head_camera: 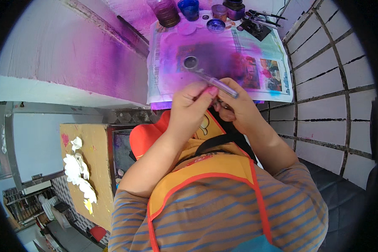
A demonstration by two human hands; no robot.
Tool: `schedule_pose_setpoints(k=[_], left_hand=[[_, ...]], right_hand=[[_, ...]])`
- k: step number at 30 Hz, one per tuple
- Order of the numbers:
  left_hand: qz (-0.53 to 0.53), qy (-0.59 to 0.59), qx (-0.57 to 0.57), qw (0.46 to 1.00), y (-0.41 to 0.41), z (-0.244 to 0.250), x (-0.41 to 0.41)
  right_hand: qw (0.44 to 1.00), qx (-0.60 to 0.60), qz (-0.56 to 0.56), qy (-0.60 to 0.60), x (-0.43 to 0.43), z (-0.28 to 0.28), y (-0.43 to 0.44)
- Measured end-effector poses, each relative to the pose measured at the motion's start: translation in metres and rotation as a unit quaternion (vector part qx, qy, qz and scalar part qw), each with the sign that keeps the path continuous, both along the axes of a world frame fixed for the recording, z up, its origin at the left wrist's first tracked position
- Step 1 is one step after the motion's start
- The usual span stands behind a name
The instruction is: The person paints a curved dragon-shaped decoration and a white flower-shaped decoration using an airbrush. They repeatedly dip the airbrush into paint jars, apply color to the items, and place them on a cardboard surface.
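A slim metal airbrush (220, 85) with a round open cup (190, 62) lies slantwise above the newspaper, its cup end slightly blurred. My right hand (241, 102) grips it, fingers curled around and under it; a shiny metal part (225, 105) shows between those fingers. My left hand (190, 105) is closed up against the right, thumb and forefinger pinched together just below the airbrush. Pink stain marks the left thumb. Whether something small sits in that pinch is hidden.
Paint-stained newspaper (163, 91) covers the table. At its far edge stand a dark jar (168, 14), a blue cup (189, 11), lidded pots (220, 12) and several metal tools (264, 19). White petal-like pieces (74, 170) lie on a cardboard box (100, 151) at left. A tiled wall (321, 104) borders the right.
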State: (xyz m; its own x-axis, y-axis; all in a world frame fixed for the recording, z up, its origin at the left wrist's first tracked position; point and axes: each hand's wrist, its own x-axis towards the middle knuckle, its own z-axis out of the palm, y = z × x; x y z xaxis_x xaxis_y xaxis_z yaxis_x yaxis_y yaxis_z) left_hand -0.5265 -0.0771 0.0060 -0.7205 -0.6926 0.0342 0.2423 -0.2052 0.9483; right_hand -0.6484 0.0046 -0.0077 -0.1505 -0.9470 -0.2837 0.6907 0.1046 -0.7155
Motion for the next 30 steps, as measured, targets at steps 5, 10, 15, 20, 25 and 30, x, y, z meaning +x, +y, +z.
schedule_pose_setpoints(k=[5,10,15,20,25,30], left_hand=[[-0.094,-0.013,0.013,0.995,-0.003,-0.011,-0.023],[-0.042,0.008,-0.172,0.984,0.006,-0.025,-0.054],[-0.138,-0.041,-0.055,0.988,0.030,-0.032,-0.082],[-0.178,-0.036,-0.141,0.973,0.048,-0.037,-0.116],[-0.276,-0.103,-0.161,0.942,0.060,-0.047,-0.116],[-0.241,-0.125,-0.314,0.910,0.035,-0.070,-0.093]], right_hand=[[0.983,-0.103,-0.077,0.133,-0.012,-0.006,0.015],[0.904,-0.097,-0.181,0.376,-0.024,-0.002,0.019],[0.875,-0.054,-0.229,0.423,-0.048,-0.003,0.023],[0.868,-0.008,-0.336,0.366,-0.069,-0.006,0.047],[0.826,0.058,-0.415,0.378,-0.099,-0.011,0.087],[0.825,0.089,-0.448,0.333,-0.121,-0.011,0.110]])
